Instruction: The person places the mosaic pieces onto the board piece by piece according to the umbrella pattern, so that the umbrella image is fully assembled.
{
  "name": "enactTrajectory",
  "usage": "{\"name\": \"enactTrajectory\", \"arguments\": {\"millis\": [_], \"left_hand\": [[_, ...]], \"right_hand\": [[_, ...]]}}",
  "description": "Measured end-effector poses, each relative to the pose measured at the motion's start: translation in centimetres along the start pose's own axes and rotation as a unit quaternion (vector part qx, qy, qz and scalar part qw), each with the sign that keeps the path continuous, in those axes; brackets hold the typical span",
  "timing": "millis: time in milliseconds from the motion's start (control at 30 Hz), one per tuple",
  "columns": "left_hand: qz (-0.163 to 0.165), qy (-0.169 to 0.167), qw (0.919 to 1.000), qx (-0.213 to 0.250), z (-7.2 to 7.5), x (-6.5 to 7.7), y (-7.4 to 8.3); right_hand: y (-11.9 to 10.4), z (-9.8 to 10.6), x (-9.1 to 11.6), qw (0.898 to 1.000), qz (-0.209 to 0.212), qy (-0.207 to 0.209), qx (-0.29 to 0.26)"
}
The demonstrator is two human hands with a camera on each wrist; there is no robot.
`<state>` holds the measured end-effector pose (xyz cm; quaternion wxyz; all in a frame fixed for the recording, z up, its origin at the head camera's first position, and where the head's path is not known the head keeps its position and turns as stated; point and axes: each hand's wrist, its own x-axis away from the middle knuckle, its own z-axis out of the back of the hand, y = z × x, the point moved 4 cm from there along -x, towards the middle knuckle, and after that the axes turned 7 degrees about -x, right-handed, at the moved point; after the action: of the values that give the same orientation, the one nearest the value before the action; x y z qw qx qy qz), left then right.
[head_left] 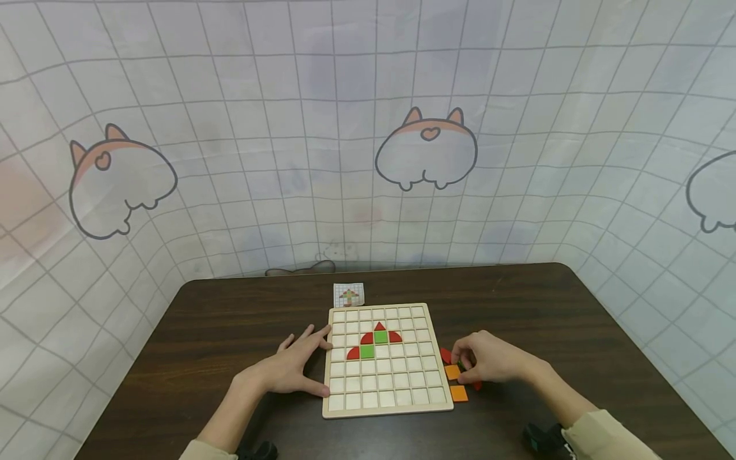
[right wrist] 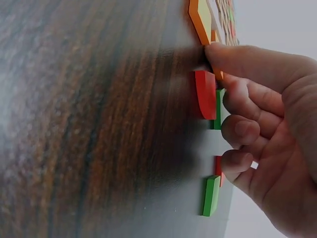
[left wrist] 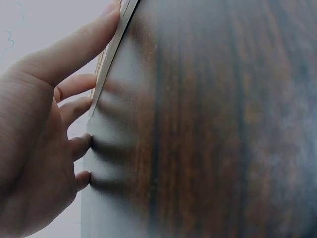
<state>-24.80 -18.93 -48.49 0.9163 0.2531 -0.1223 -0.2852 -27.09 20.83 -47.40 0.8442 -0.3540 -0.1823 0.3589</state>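
A pale wooden grid board (head_left: 388, 412) lies flat on the table. Red and green tiles form a stepped shape in its upper cells, among them a green square (head_left: 367, 351) and a red quarter-round piece (head_left: 353, 353). My left hand (head_left: 290, 367) spreads its fingers along the board's left edge, the thumb touching the rim. Right of the board, my right hand (head_left: 489, 361) pinches an orange square tile (head_left: 452, 372) between thumb and fingertips, low over the table. Another orange square (head_left: 459, 393) lies just nearer the front. Red and green pieces, like a red curved piece (right wrist: 205, 94), sit partly beneath this hand.
Behind the board lies a small card (head_left: 348, 294) printed with a tile pattern on a grid. The dark wood-grain table (head_left: 241, 313) meets a grid-patterned cloth (head_left: 276, 153) at the back and sides. A thin cord (head_left: 299, 271) runs along the rear edge.
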Motion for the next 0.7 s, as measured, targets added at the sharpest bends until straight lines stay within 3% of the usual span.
{"name": "enactTrajectory", "arguments": {"millis": [400, 700], "left_hand": [[0.001, -0.001, 1.0000, -0.002, -0.1, 0.0, -0.1], [0.000, 0.001, 1.0000, -0.001, 0.0, 0.0, -0.1]], "right_hand": [[-0.5, 0.7, -0.2, 1.000, -0.010, 0.021, -0.017], [-0.9, 0.2, -1.4, 0.996, -0.026, 0.037, -0.072]]}}
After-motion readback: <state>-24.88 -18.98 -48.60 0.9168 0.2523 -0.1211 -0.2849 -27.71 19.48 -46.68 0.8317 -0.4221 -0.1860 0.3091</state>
